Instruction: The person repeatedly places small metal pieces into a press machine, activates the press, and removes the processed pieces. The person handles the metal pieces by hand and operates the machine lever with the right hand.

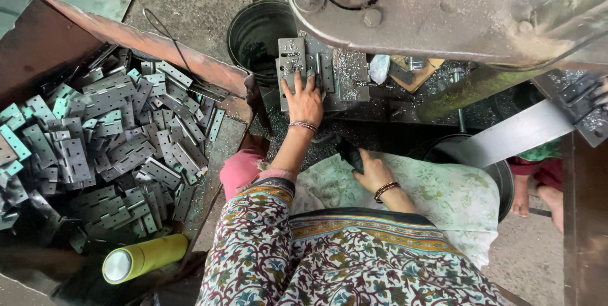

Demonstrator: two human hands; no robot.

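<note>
Pressing down on a metal hinge plate [292, 60] with the left hand [305, 98], fingers spread flat across it and not closed around anything. Plate lying on the bed of a heavy press [443, 8], just under the big round head, with metal chips scattered all about. Resting low on the green flowered cloth [443, 195] over the lap, the right hand [370, 170], fingers curled around a small dark object [349, 154]; too hidden to say what it is or how firmly held.

Heaped in a rusty tray [126, 33] to the left, a large pile of grey hinges [107, 147], many overlapping and tilted. Lying at the near end of that tray, a yellow-green bottle [142, 258] on its side. Standing behind the press bed, a dark bucket [256, 33]. Showing at the right edge, another person's bare foot [538, 195].

Likely trouble: fingertips sitting on the plate close to the working part of the press, so a stroke coming down while the hand is there could crush them. Sharp chips and stamped edges under a bare palm could cut. A plate set crooked could jam or fly out. Loose sleeve and bracelet near moving parts could catch.
</note>
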